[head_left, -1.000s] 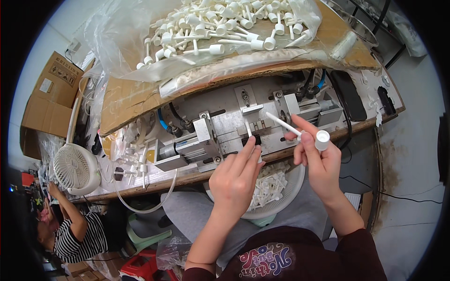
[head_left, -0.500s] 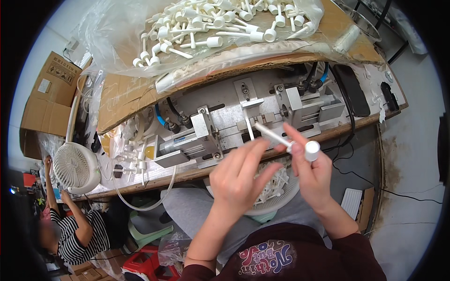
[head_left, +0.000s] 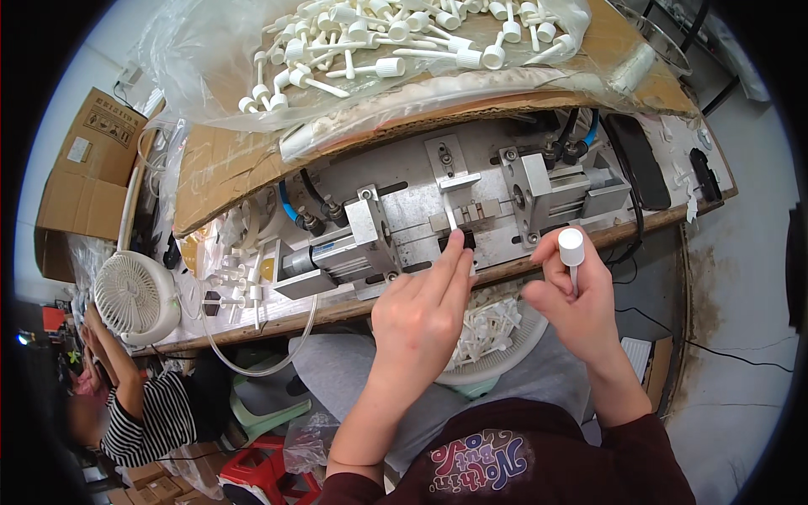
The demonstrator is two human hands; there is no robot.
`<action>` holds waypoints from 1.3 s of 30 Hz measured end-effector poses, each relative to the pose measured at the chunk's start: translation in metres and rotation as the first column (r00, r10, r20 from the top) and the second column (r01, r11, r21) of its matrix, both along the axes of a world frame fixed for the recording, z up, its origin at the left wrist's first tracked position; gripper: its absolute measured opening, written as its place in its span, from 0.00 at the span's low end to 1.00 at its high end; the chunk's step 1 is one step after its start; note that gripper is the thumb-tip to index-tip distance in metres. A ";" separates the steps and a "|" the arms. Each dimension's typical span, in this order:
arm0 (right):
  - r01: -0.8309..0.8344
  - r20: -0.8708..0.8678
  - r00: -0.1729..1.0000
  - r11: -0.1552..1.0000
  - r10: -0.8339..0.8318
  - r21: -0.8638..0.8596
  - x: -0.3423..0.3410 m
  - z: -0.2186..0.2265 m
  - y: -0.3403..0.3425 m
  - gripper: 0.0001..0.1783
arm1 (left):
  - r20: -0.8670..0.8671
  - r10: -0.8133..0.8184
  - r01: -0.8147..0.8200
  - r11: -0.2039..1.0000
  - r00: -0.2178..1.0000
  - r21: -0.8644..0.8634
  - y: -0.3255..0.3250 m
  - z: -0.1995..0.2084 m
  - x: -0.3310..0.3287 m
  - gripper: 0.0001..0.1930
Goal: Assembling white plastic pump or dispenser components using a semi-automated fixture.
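Fingers (head_left: 442,269) of the left hand (head_left: 417,324) reached to a white rod (head_left: 449,212) while the right hand (head_left: 585,307) grasped a capped stick (head_left: 571,246).

From where I stood, the left fingertips lay at the near end of the white rod, in the metal fixture (head_left: 484,212) just above and right of the frame's centre; the thumb was hidden, so I couldn't tell whether they pinched or merely pressed. At centre right, the other fingers were curled round the capped stick, cap uppermost, clear of the fixture. I judged the work partway: one rod sat in place, the capped stick was outside, and loose white pieces (head_left: 484,337) lay in the basin (head_left: 505,367) at lower centre. Many similar sticks made a heap (head_left: 383,34) at the frame's top; whether finished or waiting, I couldn't tell.
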State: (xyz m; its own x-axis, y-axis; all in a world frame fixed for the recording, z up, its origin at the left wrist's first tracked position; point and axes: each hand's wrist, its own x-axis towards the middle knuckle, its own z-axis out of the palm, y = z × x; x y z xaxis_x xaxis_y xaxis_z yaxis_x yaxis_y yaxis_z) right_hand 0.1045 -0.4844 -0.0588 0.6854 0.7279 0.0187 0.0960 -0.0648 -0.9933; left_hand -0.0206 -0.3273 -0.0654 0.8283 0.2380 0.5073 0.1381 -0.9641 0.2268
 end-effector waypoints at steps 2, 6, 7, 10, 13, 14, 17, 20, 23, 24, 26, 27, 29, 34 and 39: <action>-0.010 -0.202 0.979 0.993 0.033 0.114 0.002 0.008 -0.004 0.05 | -0.039 -0.008 0.009 1.000 0.999 0.003 0.005 0.007 0.003 0.13; 0.011 -0.020 1.000 0.997 -0.009 0.081 0.001 0.022 -0.004 0.08 | -0.059 0.002 -0.004 1.000 0.998 -0.029 0.005 0.008 0.002 0.12; -0.021 0.110 0.994 0.994 0.009 0.108 0.004 0.021 -0.003 0.09 | -0.057 -0.008 0.004 0.998 0.998 -0.062 0.007 0.008 0.002 0.13; -0.119 0.490 0.868 0.992 0.086 0.037 0.013 0.032 0.001 0.12 | 0.004 -0.072 0.068 0.928 0.997 -0.366 0.007 0.012 0.000 0.16; -0.216 0.758 0.636 0.976 0.145 -0.006 0.022 0.037 0.013 0.14 | 0.246 -0.170 0.297 0.440 0.954 -0.847 0.001 0.023 -0.008 0.23; -0.249 0.823 0.548 0.968 0.151 -0.012 0.023 0.039 0.017 0.14 | 0.259 -0.146 0.292 0.295 0.955 -0.910 0.000 0.023 -0.011 0.24; -0.341 0.888 0.423 0.940 0.178 -0.026 0.027 0.053 0.035 0.15 | 0.307 -0.032 0.304 -0.087 0.951 -0.949 0.004 0.023 -0.015 0.26; -0.381 0.883 0.443 0.924 0.154 0.031 0.050 0.066 0.062 0.18 | 0.381 -0.001 0.331 0.498 0.925 -0.802 0.011 0.027 -0.018 0.27; -0.138 0.803 0.594 0.989 0.046 0.045 0.089 0.089 0.103 0.18 | 0.349 0.095 0.200 0.667 0.932 -0.717 0.011 0.025 -0.023 0.20; -0.040 0.864 0.503 0.999 0.006 0.016 0.108 0.093 0.119 0.21 | 0.347 0.101 0.181 0.703 0.932 -0.688 0.010 0.024 -0.020 0.18; 0.128 0.935 0.354 0.991 -0.014 -0.034 0.142 0.097 0.150 0.31 | 0.262 0.078 0.115 0.756 0.962 -0.644 0.000 0.019 -0.011 0.17; 0.189 0.950 0.313 0.980 0.001 -0.063 0.151 0.096 0.166 0.37 | 0.221 0.059 0.089 0.794 0.973 -0.602 -0.002 0.012 -0.008 0.17; 0.237 0.956 0.291 0.965 0.036 -0.109 0.148 0.095 0.195 0.42 | 0.156 0.057 0.016 0.903 0.986 -0.430 -0.004 0.009 -0.007 0.15; 0.277 0.911 0.382 0.921 0.155 -0.273 0.135 0.085 0.229 0.39 | 0.034 0.046 -0.040 0.989 0.998 -0.144 -0.004 -0.004 -0.002 0.12; 0.125 0.900 0.389 0.957 0.195 -0.261 0.142 0.083 0.218 0.24 | 0.051 0.004 -0.001 0.998 0.999 -0.063 0.005 -0.001 0.003 0.14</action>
